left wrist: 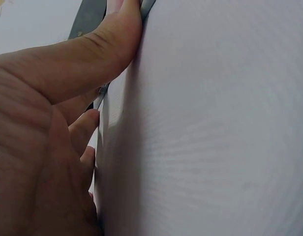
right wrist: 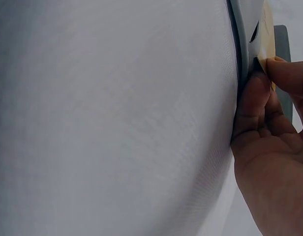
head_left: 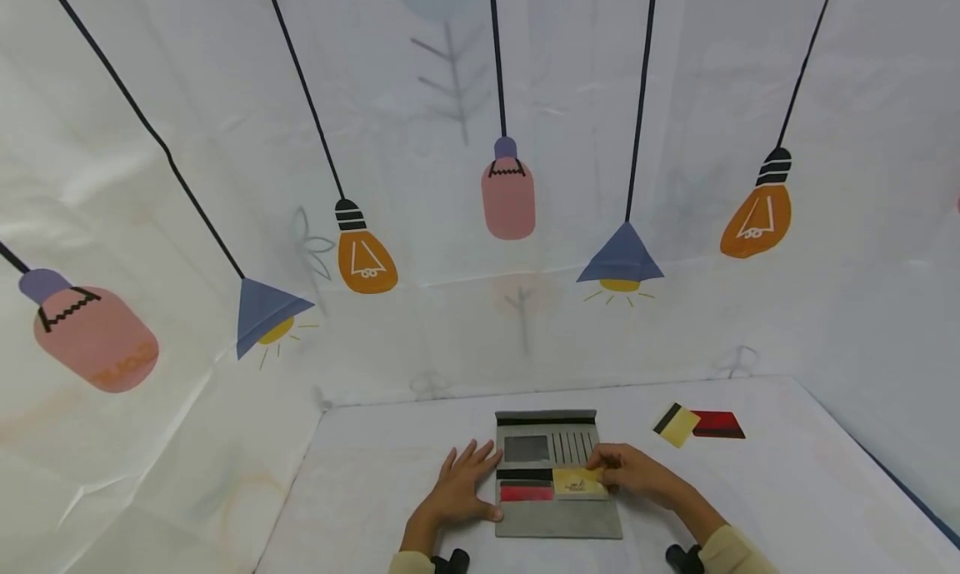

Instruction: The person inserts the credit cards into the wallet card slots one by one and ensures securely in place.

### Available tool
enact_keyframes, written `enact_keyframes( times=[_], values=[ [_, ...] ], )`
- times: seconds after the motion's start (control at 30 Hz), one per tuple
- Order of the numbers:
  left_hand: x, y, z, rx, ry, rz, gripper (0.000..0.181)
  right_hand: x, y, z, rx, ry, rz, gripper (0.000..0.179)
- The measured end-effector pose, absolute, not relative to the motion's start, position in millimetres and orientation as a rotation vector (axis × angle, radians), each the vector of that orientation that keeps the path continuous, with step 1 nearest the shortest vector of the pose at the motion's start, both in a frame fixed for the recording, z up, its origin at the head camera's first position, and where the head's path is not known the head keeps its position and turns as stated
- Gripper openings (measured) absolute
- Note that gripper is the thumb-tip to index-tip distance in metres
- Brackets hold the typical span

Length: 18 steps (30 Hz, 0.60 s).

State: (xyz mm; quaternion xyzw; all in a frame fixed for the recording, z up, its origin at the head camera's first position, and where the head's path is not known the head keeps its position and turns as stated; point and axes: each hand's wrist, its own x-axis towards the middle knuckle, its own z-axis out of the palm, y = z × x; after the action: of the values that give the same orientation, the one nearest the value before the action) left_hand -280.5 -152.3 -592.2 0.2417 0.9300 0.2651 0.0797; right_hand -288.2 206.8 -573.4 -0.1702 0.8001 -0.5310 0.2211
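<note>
A flat grey card organizer lies on the white table in the head view, with a dark window panel and striped slots in its upper part. A red and black card sits in its left pocket. Beside that card, a yellow card is at the right pocket. My right hand pinches the yellow card's right edge between thumb and fingers; the right wrist view shows this yellow card close up. With fingers spread, my left hand rests along the organizer's left edge, thumb touching its lower left side.
On the table at the back right lie another yellow card with a black stripe and a red card, overlapping. White sheeting printed with lamps rises behind the table and at its sides.
</note>
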Motion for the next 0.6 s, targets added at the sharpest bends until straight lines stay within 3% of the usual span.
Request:
enact_keyframes(
  times=[0.6],
  values=[
    [-280.4,-150.3,-593.4,0.729,2.804,0.776,0.102,-287.5,207.7,-574.8,-0.52,2.211,-1.475,0.015]
  ],
)
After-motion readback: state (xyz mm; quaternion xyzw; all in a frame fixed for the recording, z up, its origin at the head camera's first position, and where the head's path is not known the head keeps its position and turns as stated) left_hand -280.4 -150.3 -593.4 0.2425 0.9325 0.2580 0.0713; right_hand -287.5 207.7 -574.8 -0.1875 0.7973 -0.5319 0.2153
